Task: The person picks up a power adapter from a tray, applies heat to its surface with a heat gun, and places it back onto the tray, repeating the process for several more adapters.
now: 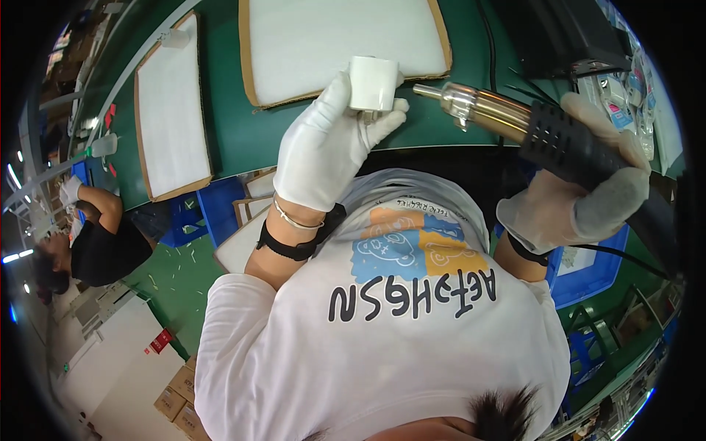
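Head view: left hand, white glove, pinching small white block at fingertips, raised over green bench just below foam pad. Right hand, gloved, clenched around black grip of hot-air gun; metal nozzle aimed at block, close, not touching. Second foam pad further left. Another person at far left.

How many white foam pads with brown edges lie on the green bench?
2: one pad at the left, one pad at top centre behind the left hand. Others may be hidden.
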Motion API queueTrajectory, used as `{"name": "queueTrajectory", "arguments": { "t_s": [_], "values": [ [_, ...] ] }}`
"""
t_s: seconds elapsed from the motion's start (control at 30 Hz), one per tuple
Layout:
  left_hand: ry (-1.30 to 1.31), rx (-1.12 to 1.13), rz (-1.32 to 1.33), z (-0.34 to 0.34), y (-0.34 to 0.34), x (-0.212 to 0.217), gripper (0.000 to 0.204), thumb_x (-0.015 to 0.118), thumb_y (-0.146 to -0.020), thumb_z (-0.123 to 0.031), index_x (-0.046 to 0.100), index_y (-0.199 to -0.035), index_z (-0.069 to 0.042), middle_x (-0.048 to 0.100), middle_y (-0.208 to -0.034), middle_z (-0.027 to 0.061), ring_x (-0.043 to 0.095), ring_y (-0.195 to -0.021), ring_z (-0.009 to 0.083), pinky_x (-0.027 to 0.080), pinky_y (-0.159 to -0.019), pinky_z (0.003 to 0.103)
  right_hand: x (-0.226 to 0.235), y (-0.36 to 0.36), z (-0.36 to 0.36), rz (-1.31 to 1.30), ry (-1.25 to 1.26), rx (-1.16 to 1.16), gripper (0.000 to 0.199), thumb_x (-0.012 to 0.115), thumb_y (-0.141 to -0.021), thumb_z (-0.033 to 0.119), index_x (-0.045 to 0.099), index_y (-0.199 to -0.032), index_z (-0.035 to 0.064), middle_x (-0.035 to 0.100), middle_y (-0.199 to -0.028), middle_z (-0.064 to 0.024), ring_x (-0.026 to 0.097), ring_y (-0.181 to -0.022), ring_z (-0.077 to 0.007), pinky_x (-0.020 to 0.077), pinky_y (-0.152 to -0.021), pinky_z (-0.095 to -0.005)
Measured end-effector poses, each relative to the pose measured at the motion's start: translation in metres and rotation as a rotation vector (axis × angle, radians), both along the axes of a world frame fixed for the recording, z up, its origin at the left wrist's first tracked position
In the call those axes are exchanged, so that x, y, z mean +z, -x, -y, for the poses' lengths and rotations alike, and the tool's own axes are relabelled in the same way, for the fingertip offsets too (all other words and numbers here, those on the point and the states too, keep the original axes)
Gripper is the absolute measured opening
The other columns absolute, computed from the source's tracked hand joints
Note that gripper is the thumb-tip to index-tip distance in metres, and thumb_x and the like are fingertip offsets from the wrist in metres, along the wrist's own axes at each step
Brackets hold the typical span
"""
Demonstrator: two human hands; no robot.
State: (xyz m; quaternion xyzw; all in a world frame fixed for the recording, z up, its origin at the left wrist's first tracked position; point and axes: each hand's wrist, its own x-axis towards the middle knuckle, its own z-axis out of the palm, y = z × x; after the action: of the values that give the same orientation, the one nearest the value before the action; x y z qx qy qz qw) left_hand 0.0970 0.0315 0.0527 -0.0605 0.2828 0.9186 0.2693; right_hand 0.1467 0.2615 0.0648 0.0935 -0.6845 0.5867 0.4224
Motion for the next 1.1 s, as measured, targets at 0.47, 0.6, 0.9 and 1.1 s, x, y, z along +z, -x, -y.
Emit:
{"name": "queueTrajectory", "arguments": {
  "t_s": [0.47, 0.6, 0.9, 1.1],
  "values": [
    [1.236, 0.310, -0.958, 0.072, 0.018, 0.037, 0.059, 0.073, -0.071, -0.002, 0.047, -0.124, -0.004, 0.056, -0.112, 0.0091, 0.055, -0.104, 0.0184, 0.045, -0.089, 0.029, -0.004, 0.005, 0.013, 0.000, -0.079, -0.033, 0.043, 0.036, -0.098, 0.026, 0.028, -0.139, 0.0172, 0.056, -0.108, -0.0234, 0.060, -0.080, -0.0211, 0.0523, -0.071, -0.0281],
    [1.394, 0.245, -0.909, 0.123, 0.047, 0.059, 0.056, 0.072, -0.071, -0.001, 0.049, -0.122, -0.004, 0.057, -0.113, 0.0082, 0.056, -0.101, 0.0172, 0.046, -0.087, 0.029, 0.010, 0.011, 0.027, 0.063, 0.214, -0.261, 0.041, 0.039, -0.097, 0.031, 0.036, -0.133, 0.0117, 0.059, -0.102, -0.0215, 0.059, -0.078, -0.0199, 0.0511, -0.073, -0.0301],
    [2.220, 0.161, -0.906, 0.271, 0.208, 0.028, 0.057, 0.074, -0.068, -0.009, 0.052, -0.120, -0.004, 0.061, -0.106, 0.0143, 0.060, -0.093, 0.0244, 0.048, -0.085, 0.032, 0.011, 0.001, 0.012, 0.157, 0.472, -0.140, 0.043, 0.044, -0.094, 0.042, 0.054, -0.107, 0.0023, 0.064, -0.089, -0.0172, 0.060, -0.079, -0.0199, 0.0480, -0.079, -0.0323],
    [2.227, -0.004, -0.915, 0.293, 0.238, 0.006, 0.059, 0.074, -0.072, -0.013, 0.049, -0.124, -0.005, 0.061, -0.109, 0.0131, 0.059, -0.098, 0.0284, 0.045, -0.090, 0.034, 0.014, 0.001, 0.004, 0.138, 0.427, -0.116, 0.041, 0.046, -0.093, 0.041, 0.054, -0.105, 0.0027, 0.063, -0.087, -0.0158, 0.059, -0.077, -0.0183, 0.0480, -0.076, -0.0313]
  ]
}}
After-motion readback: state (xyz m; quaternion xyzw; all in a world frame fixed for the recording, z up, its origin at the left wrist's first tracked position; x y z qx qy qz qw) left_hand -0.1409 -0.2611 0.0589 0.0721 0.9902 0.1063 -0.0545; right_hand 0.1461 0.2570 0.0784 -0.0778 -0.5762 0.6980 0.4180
